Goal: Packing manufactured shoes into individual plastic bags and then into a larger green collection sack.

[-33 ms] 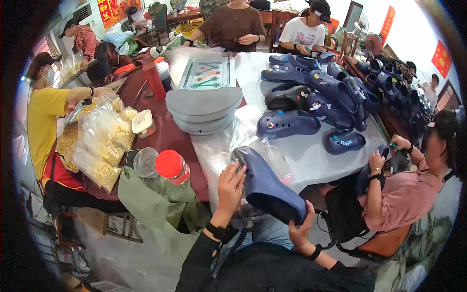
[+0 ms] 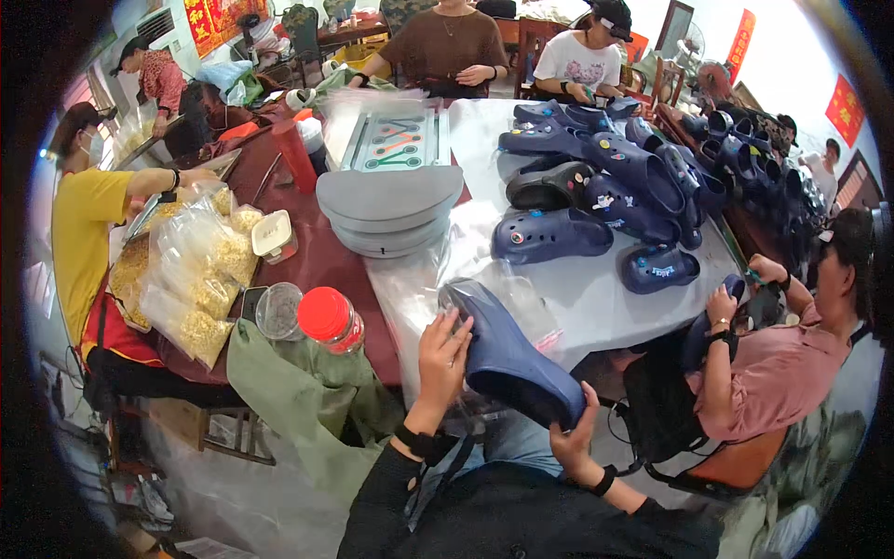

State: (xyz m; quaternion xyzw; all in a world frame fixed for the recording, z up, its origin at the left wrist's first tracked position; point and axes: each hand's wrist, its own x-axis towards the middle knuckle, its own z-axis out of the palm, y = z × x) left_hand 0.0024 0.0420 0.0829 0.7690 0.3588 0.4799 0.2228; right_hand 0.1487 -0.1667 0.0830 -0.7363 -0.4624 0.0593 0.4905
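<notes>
A navy foam clog is held over the table's near edge, its toe pointing up and left and its heel toward me. My right hand grips the heel end, with the thumb at the rim of the opening. Along the toe's left side lies my left hand, fingers against the shoe. Clear plastic bags spread on the table behind and beside the clog. Further right rests a heap of navy clogs, several with small charms. A dark clog lies among them.
Grey curved panels are stacked ahead, left of centre. A red-lidded jar, a clear round tub and bags of yellow pieces stand left. Green cloth hangs off the near edge. A co-worker sits close on the right, handling a clog.
The clog in my hands has shifted very slightly left and turned a little, its toe a bit higher. My grip looks the same.
</notes>
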